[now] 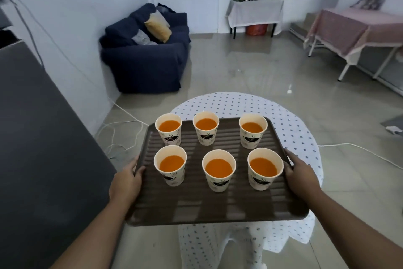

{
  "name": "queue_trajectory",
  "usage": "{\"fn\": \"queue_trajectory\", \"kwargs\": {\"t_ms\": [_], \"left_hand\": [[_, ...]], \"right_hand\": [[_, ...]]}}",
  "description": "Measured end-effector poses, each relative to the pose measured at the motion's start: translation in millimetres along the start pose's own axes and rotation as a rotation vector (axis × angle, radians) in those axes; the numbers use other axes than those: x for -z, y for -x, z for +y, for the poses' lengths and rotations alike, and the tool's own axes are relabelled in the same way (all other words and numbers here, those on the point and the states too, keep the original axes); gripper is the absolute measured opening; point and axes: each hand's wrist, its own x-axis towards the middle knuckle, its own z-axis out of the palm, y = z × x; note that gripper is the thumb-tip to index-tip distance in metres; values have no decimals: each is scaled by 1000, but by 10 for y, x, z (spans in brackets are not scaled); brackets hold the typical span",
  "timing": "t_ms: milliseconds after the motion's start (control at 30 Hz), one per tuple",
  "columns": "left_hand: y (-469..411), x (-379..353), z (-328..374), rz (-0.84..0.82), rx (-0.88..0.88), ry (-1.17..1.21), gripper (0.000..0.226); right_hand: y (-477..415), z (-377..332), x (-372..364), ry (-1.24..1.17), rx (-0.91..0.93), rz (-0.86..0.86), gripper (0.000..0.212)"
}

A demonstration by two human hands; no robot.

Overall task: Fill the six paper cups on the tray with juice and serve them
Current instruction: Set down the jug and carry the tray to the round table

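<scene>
A brown ribbed tray (218,205) is held level above a small round table with a dotted white cloth (290,125). My left hand (126,181) grips the tray's left edge and my right hand (302,175) grips its right edge. Several paper cups stand upright on the tray in two rows of three, each holding orange juice: a back left cup (169,129), a back middle cup (206,128), a back right cup (253,130), a front left cup (171,167), a front middle cup (219,169) and a front right cup (265,168).
A dark blue sofa (144,57) with cushions sits against the far wall. A dark grey counter (37,138) runs along the left. White cables (122,133) lie on the tiled floor. A pink-clothed table (349,29) stands at the right, a white-clothed one (255,12) at the back.
</scene>
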Motion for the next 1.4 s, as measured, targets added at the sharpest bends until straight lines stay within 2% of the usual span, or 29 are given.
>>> {"fn": "queue_trajectory", "kwargs": {"t_ms": [233, 767, 1000, 1267, 1400], "left_hand": [[-962, -552, 320, -79, -62, 21, 48], [-2322, -1705, 1018, -109, -64, -18, 49], [-2641, -1968, 1117, -136, -83, -53, 53], [-2710, -2130, 1095, -151, -119, -92, 56], [-2740, -2164, 1065, -160, -114, -193, 56]], "right_hand": [[-629, 78, -213, 21, -145, 47, 46], [-2294, 396, -618, 86, -232, 56, 47], [-2577, 405, -759, 190, -269, 48, 47], [-2671, 458, -853, 315, -347, -40, 51], [-2699, 444, -866, 380, -375, -74, 53]]}}
